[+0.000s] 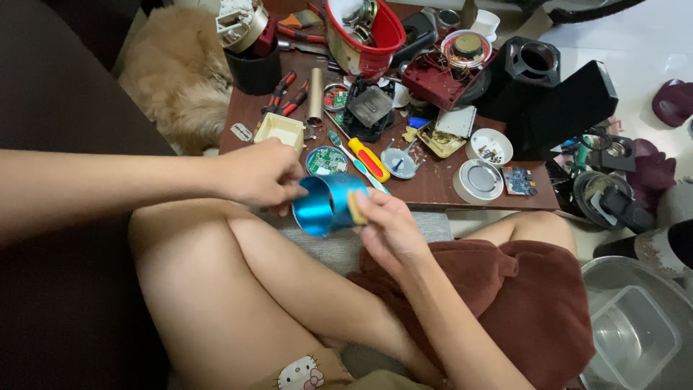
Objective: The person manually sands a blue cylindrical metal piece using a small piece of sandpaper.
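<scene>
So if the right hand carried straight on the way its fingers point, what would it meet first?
Probably the blue metal cylinder: the right hand points up-left with its fingers already against its rim, holding a small yellowish piece there.

Plastic tub [635, 325] cut off bottom-right

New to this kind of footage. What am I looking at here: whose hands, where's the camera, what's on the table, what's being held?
No machine here: one camera on a person's head looks down at their own bare hands and lap. The left hand holds the rim of a shiny blue metal ring; the right hand presses a small tan pad against its other side. Beyond is a low brown table crowded with parts: a screwdriver with a red and yellow handle, round circuit boards, a red bucket, pliers. A furry animal lies on the left.
</scene>
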